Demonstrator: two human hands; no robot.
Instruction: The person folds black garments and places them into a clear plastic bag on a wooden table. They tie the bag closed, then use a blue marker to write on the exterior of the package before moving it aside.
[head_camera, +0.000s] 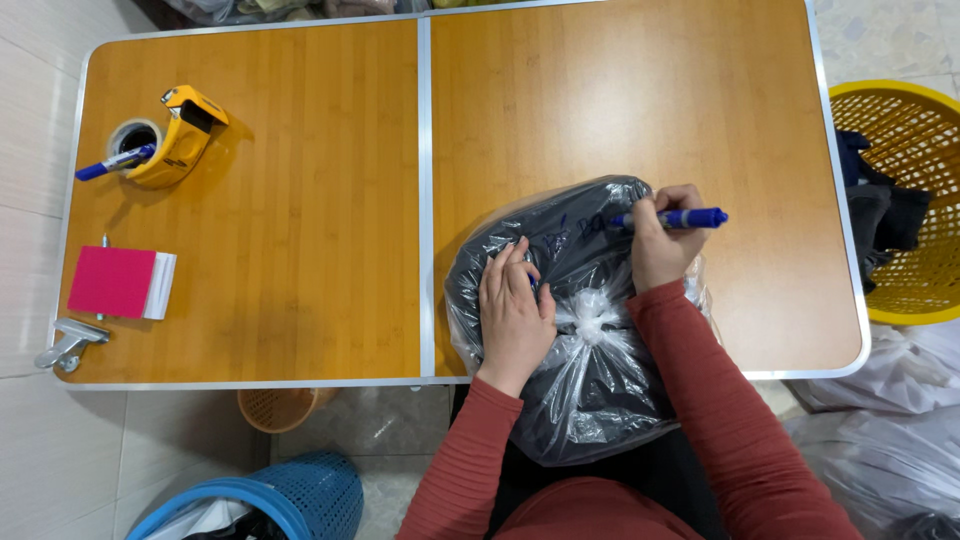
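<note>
A clear plastic bag (585, 330) stuffed with dark clothing lies at the near edge of the wooden table (300, 200), its knot facing up. My left hand (513, 315) presses flat on the bag's left side and seems to pinch a small blue cap between its fingers. My right hand (660, 235) grips a blue marker (690, 217), whose tip touches the bag's top, where blue writing shows.
A yellow tape dispenser (180, 135) with a second blue marker (115, 163) sits far left. A pink notepad (120, 282) and a metal clip (68, 343) lie below it. A yellow basket (915, 200) with dark clothes stands right; more bags and baskets are on the floor.
</note>
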